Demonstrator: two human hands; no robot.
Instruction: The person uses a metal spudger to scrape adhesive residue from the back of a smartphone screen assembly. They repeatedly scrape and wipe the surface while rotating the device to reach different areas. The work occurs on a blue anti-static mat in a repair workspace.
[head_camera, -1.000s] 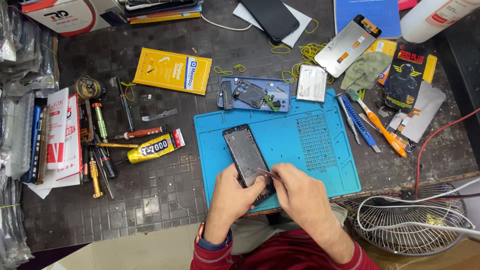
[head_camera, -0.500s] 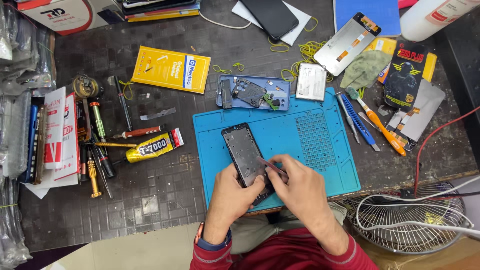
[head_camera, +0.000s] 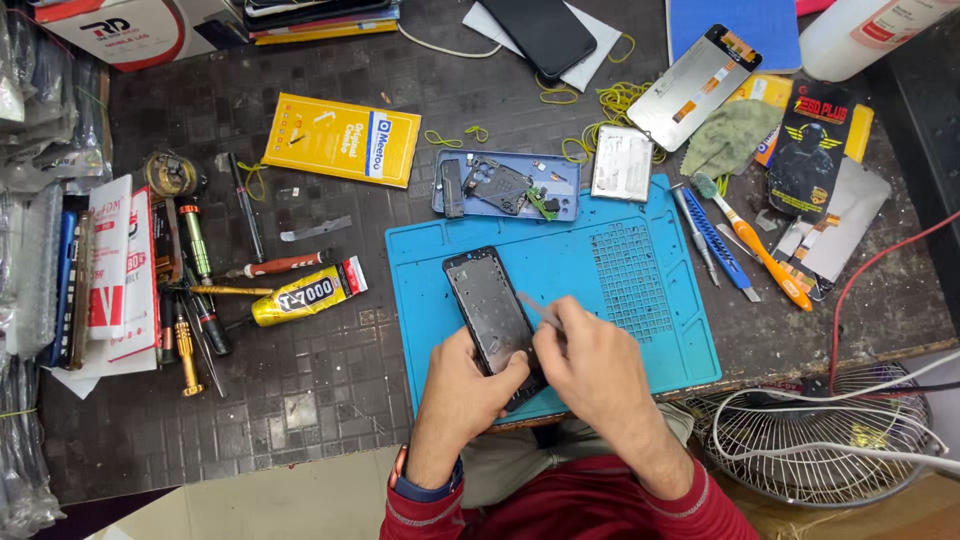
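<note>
Fingers: our left hand (head_camera: 468, 385) grips the phone frame (head_camera: 492, 314); our right hand (head_camera: 590, 362) pinches tweezers (head_camera: 537, 309).
Mat: blue mat (head_camera: 650, 330) underneath.

A yellow glue tube (head_camera: 305, 295) lies left of the blue work mat (head_camera: 660, 330), beside a row of small screwdrivers (head_camera: 195, 290), and a flat yellow packet (head_camera: 340, 140) sits above them on the dark tiled tabletop (head_camera: 300, 400). Along the mat's top edge rests a blue phone back cover (head_camera: 505, 186) with loose parts in it and a silver battery (head_camera: 622, 164) just to its right; farther up lie a dark phone (head_camera: 545, 35) on white paper and scattered yellow rubber bands (head_camera: 610, 100). To the right are an orange-handled brush (head_camera: 760, 250), a blue tool (head_camera: 715, 240), a green cloth (head_camera: 735, 135) and a display panel (head_camera: 695, 85), with a wire fan guard (head_camera: 820, 440) near the bottom corner.
</note>
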